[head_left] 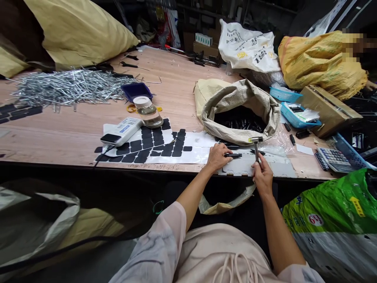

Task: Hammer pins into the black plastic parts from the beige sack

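Steadying a black part beside the open sack

The black part is pinched by the left hand, at the near side of the open sack; a small hammer is gripped by the right hand, its head before the sack's rim. A tapping step is seemingly being readied; aim clear of the fingertips is called for.

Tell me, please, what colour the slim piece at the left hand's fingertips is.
The piece is black; the head view, the only one, shows it.
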The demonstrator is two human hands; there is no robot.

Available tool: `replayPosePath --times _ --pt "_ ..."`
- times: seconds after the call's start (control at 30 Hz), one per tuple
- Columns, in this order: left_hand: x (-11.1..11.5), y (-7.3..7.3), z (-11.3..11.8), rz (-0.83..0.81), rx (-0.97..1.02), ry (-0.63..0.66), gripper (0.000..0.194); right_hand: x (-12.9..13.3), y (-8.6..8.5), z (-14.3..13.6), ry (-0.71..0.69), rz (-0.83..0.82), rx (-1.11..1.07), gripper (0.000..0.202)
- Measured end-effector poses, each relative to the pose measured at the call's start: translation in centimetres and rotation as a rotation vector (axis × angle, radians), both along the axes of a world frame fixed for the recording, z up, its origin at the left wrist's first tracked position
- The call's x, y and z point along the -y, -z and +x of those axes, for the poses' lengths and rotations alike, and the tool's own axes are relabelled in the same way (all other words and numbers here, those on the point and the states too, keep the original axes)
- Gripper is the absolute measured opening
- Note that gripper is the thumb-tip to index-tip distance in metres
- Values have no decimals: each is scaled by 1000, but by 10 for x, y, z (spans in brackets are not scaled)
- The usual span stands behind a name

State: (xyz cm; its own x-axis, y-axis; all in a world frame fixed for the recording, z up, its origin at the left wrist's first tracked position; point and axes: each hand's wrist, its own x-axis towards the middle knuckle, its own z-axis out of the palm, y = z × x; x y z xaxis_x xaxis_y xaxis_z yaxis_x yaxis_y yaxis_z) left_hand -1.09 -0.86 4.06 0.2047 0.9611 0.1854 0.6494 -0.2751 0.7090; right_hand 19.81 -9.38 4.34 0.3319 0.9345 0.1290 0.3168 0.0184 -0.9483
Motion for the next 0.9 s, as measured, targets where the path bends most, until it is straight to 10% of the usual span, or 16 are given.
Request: replayPosePath --times 0.17,0.3,0.47,0.6,0.73,0.9 --pt "43 -9 -8 191 57 119 17 -20 -7 13 47 -92 -433 79" --pt "110 17 -15 223 -20 356 23 -15 -9 20 -28 -134 -541 78" --pt "151 47 -23 52 -156 248 39 -13 -8 20 -27 -121 -533 73" --pt "122 22 -11 82 -97 251 26 -14 -6 19 -30 -123 -544 72" --pt "52 -10 10 230 -168 -6 28 -15 -5 19 -13 -120 -551 73" --pt "-12 -11 18 221 -281 -51 21 -15 -4 18 11 -126 -562 54"
